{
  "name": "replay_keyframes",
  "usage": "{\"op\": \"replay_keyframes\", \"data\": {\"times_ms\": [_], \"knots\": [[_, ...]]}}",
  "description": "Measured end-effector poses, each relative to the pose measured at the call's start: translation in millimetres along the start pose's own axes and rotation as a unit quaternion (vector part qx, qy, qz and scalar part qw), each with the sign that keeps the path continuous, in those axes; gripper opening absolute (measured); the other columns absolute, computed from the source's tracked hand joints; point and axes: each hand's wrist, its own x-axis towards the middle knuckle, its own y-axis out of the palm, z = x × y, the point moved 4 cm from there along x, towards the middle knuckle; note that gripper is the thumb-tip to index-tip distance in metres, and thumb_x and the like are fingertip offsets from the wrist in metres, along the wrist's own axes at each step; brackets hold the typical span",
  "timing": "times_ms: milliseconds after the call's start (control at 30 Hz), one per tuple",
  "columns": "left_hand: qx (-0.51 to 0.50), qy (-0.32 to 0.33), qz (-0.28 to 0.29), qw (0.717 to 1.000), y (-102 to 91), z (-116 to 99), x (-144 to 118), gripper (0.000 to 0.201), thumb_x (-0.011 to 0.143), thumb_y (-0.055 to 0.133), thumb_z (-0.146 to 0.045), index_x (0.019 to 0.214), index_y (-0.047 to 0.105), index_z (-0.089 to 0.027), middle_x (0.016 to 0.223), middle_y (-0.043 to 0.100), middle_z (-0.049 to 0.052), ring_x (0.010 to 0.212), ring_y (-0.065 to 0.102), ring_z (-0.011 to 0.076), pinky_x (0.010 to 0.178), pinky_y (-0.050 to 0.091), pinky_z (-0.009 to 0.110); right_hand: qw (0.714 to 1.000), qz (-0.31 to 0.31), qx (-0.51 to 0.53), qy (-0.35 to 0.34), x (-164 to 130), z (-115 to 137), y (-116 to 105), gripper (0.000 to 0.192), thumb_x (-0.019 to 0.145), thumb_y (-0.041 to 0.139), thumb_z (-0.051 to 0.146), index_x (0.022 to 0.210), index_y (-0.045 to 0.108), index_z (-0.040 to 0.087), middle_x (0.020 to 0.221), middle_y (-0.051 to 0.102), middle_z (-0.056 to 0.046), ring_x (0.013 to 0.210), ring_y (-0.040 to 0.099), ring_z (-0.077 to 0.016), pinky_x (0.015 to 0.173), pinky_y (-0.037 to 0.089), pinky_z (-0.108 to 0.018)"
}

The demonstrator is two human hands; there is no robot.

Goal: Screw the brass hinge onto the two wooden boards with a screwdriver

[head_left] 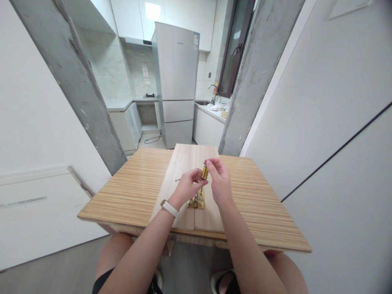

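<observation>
While I sat at the striped wooden desk (260, 212) in the lower middle of the frame, my right hand (219, 183) pinched the top of a small yellow-and-black screwdriver (205, 172) between thumb and forefinger, holding it upright. My left hand (187, 187), a white band (170, 208) on its wrist, closed its fingers (199, 181) on the tool's lower part from the left. Just below both hands, a brass hinge (197, 201) lay across the seam of two pale boards (183, 171) resting side by side on the desk. A loose screw (177, 179) lay on the left board, near my left hand. Behind, in the upper middle of the frame, stood a grey refrigerator (177, 81).
</observation>
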Motion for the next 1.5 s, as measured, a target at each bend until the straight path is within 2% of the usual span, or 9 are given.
{"op": "replay_keyframes", "data": {"times_ms": [100, 200, 400, 600, 767, 900, 1033, 1233, 1500], "knots": [[0.055, 0.005, -0.034, 0.998, 0.0, -3, -1, 0.013, 0.077, 0.074, -0.017, 0.082, 0.062, -0.017, 0.075, 0.063, -0.002, 0.069, 0.056, 0.0119, 0.065, 0.046, 0.023, 1.000, -0.020, -0.010, 0.004, -10, 5, 7, 0.025, 0.091, 0.067, 0.045, 0.099, 0.063, 0.022, 0.096, 0.065, -0.004, 0.087, 0.061, -0.0195, 0.079, 0.049, -0.033], [0.078, 0.011, -0.044, 0.996, 4.3, -12, -2, 0.015, 0.079, 0.068, -0.013, 0.094, 0.067, -0.016, 0.081, 0.067, 0.001, 0.074, 0.058, 0.0144, 0.066, 0.045, 0.024, 0.998, -0.044, -0.048, 0.011, -21, 11, 18, 0.024, 0.091, 0.065, 0.045, 0.098, 0.061, 0.022, 0.087, 0.062, -0.002, 0.081, 0.058, -0.0196, 0.072, 0.049, -0.033], [0.084, 0.026, -0.027, 0.996, 7.8, -20, -5, 0.017, 0.082, 0.061, -0.010, 0.096, 0.071, -0.015, 0.089, 0.073, 0.004, 0.076, 0.062, 0.0161, 0.068, 0.046, 0.026, 0.986, -0.123, -0.111, 0.016, -25, 13, 25, 0.031, 0.094, 0.061, 0.044, 0.074, 0.047, 0.024, 0.068, 0.047, 0.003, 0.066, 0.047, -0.0162, 0.062, 0.040, -0.031], [-0.071, -0.024, 0.053, 0.996, 0.6, -2, -2, 0.047, 0.079, 0.073, -0.012, 0.124, 0.062, -0.019, 0.117, 0.073, 0.011, 0.101, 0.071, 0.0191, 0.079, 0.052, 0.026, 0.996, -0.053, -0.034, 0.067, 17, -9, 13, 0.056, 0.092, 0.062, 0.055, 0.052, 0.038, 0.024, 0.049, 0.035, 0.005, 0.047, 0.032, -0.0119, 0.048, 0.026, -0.031], [-0.158, -0.029, 0.091, 0.983, 6.2, -1, 1, 0.041, 0.090, 0.066, -0.017, 0.131, 0.058, -0.017, 0.116, 0.074, 0.013, 0.109, 0.071, 0.0212, 0.093, 0.053, 0.033, 0.986, 0.096, 0.057, 0.124, 36, -12, 11, 0.062, 0.087, 0.068, 0.060, 0.048, 0.035, 0.024, 0.044, 0.031, 0.007, 0.041, 0.026, -0.0091, 0.045, 0.021, -0.029], [-0.110, -0.012, 0.066, 0.992, 8.7, -1, 1, 0.030, 0.089, 0.065, -0.015, 0.119, 0.062, -0.016, 0.105, 0.075, 0.009, 0.099, 0.072, 0.0194, 0.086, 0.054, 0.030, 0.981, 0.152, 0.047, 0.112, 29, -6, 12, 0.062, 0.088, 0.066, 0.062, 0.048, 0.040, 0.023, 0.044, 0.036, 0.005, 0.043, 0.031, -0.0098, 0.046, 0.025, -0.028], [-0.036, 0.002, 0.016, 0.999, 2.1, -2, 2, 0.032, 0.084, 0.069, -0.015, 0.116, 0.063, -0.017, 0.101, 0.072, 0.006, 0.087, 0.069, 0.0159, 0.076, 0.053, 0.026, 0.993, 0.109, 0.017, 0.036, 17, 1, 8, 0.036, 0.091, 0.067, 0.051, 0.073, 0.061, 0.021, 0.071, 0.061, 0.000, 0.065, 0.054, -0.0149, 0.063, 0.044, -0.029], [0.066, 0.020, -0.042, 0.997, -0.9, -7, 3, 0.018, 0.077, 0.072, -0.015, 0.094, 0.067, -0.016, 0.083, 0.066, 0.001, 0.076, 0.060, 0.0146, 0.065, 0.048, 0.024, 0.998, 0.005, -0.055, -0.014, -8, 11, 10, 0.025, 0.091, 0.066, 0.045, 0.097, 0.061, 0.022, 0.091, 0.065, -0.003, 0.086, 0.061, -0.0199, 0.079, 0.050, -0.033], [0.095, 0.041, -0.024, 0.994, 7.7, -14, -2, 0.017, 0.086, 0.061, -0.013, 0.100, 0.072, -0.015, 0.086, 0.073, 0.006, 0.081, 0.065, 0.0203, 0.071, 0.052, 0.029, 0.987, -0.070, -0.147, -0.010, -25, 17, 30, 0.028, 0.093, 0.062, 0.039, 0.074, 0.048, 0.023, 0.068, 0.047, 0.003, 0.067, 0.047, -0.0162, 0.063, 0.040, -0.030]]}}
